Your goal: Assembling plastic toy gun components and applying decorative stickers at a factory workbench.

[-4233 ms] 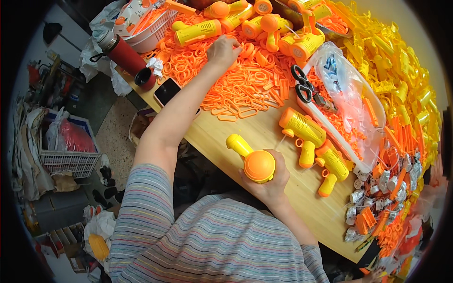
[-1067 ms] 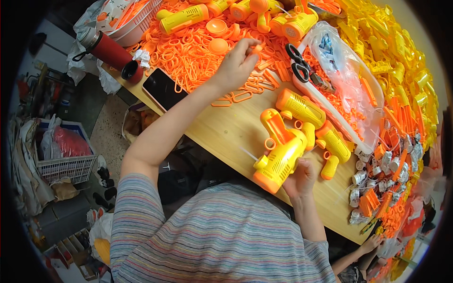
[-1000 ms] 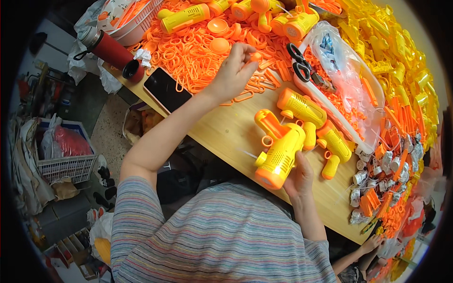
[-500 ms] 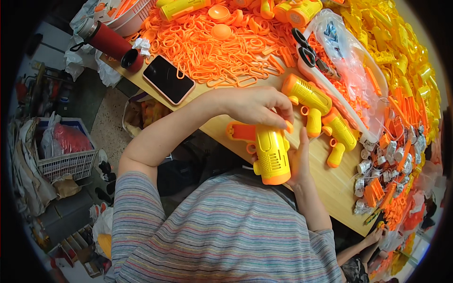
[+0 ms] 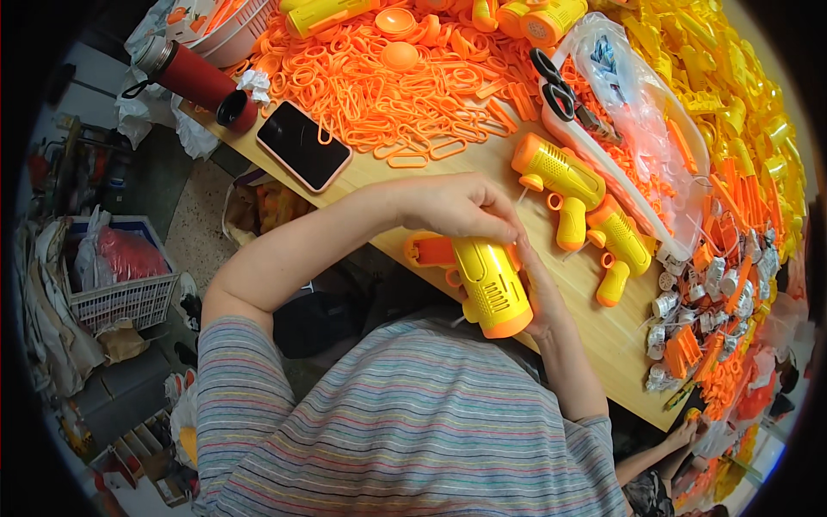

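Observation:
A yellow toy gun [image 5: 492,286] with orange end caps and an orange handle part [image 5: 431,251] is held in front of my striped shirt. My right hand [image 5: 544,297] wraps round its right side, with fingers partly hidden behind the body. From above, my left hand [image 5: 465,207] presses bent fingers against the far end; what lies under the fingertips is hidden. A thin pale piece sticks out at the lower left of the gun. Two similar toy guns lie on the table to the right, one [image 5: 564,177] farther back and one [image 5: 622,241] nearer.
Loose orange rings and links [image 5: 405,95] are heaped at the back. A phone [image 5: 305,146] and red flask [image 5: 194,79] lie left. Black-handled scissors [image 5: 553,84] rest near a plastic bag [image 5: 616,73]. Yellow parts [image 5: 724,77] pile up right, above small wired motors [image 5: 698,302]. Another person's hand [image 5: 685,431] shows lower right.
My left hand has drawn slightly down and in against the gun's far end; the orange piece at its fingertips is now covered. The gun has tilted a little, its far end leaning left.

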Tool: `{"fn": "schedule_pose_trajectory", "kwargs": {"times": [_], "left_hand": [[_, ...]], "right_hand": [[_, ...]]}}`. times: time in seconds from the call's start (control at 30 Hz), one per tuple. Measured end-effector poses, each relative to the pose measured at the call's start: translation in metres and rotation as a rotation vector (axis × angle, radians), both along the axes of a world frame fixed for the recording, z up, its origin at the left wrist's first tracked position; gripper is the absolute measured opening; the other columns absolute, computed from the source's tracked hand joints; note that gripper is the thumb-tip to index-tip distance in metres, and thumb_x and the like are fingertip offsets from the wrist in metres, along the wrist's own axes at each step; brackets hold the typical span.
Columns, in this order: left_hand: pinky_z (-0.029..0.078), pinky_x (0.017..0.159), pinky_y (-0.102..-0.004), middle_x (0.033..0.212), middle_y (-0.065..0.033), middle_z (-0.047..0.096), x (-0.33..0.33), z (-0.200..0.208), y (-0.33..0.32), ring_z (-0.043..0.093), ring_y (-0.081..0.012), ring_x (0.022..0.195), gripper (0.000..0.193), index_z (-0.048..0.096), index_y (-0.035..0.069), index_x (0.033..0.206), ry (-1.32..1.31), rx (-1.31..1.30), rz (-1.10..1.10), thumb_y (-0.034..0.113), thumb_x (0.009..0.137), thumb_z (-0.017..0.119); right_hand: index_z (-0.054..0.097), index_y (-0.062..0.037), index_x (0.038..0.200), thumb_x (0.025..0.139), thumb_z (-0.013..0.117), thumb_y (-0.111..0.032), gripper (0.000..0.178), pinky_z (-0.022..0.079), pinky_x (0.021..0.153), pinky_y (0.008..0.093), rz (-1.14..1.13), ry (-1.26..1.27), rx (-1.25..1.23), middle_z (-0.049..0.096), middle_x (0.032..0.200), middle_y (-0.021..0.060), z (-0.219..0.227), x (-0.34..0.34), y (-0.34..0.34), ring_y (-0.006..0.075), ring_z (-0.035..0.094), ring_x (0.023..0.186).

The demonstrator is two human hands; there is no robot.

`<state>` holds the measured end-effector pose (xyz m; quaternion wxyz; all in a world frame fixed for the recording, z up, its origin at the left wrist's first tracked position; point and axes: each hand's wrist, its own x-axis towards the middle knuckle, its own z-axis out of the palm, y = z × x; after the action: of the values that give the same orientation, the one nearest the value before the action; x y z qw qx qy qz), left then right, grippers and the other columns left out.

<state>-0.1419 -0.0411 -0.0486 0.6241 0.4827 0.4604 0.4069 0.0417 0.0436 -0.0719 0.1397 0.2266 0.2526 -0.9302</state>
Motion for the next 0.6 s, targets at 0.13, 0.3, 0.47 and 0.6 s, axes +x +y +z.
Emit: {"fn": "schedule_pose_trajectory", "kwargs": {"times": [0.13,0.3,0.47,0.6], "left_hand": [[0.047,0.071,-0.0236,0.083,-0.0030,0.061,0.018,-0.001,-0.002,0.058,-0.0097,0.075,0.024,0.066,0.001,0.102,-0.118,-0.238,0.375,0.008,0.082,0.054],[0.048,0.070,-0.0256,0.072,-0.0042,0.060,0.023,0.004,-0.001,0.059,-0.0117,0.073,0.025,0.067,0.001,0.094,-0.079,-0.152,0.516,0.004,0.075,0.051],[0.048,0.073,-0.0269,0.088,-0.0026,0.063,-0.028,-0.021,0.039,0.060,-0.0125,0.079,0.020,0.068,0.003,0.095,0.157,0.207,0.553,0.017,0.083,0.061],[0.048,0.075,-0.0365,0.090,-0.0068,0.062,-0.093,-0.028,0.089,0.059,-0.0244,0.088,0.012,0.070,0.010,0.084,1.336,0.563,0.911,0.021,0.080,0.066]], "right_hand": [[0.040,-0.0012,0.128,0.090,0.054,-0.044,0.058,0.056,0.078,0.0424,-0.114,-0.118,-0.099,0.057,0.116,0.0189,0.012,-0.002,-0.003,0.0347,0.062,0.101],[0.039,-0.0036,0.122,0.088,0.060,-0.033,0.049,0.056,0.080,0.0446,-0.122,0.011,0.084,0.056,0.115,0.0192,0.015,-0.007,-0.007,0.0360,0.062,0.101],[0.036,-0.0051,0.134,0.087,0.057,-0.036,0.060,0.054,0.081,0.0483,-0.205,0.098,0.166,0.054,0.121,0.0207,0.019,-0.015,-0.001,0.0415,0.060,0.102],[0.035,-0.0042,0.136,0.088,0.055,-0.040,0.063,0.054,0.081,0.0487,-0.242,0.138,0.141,0.052,0.123,0.0223,0.018,-0.007,0.004,0.0399,0.060,0.102]]}}
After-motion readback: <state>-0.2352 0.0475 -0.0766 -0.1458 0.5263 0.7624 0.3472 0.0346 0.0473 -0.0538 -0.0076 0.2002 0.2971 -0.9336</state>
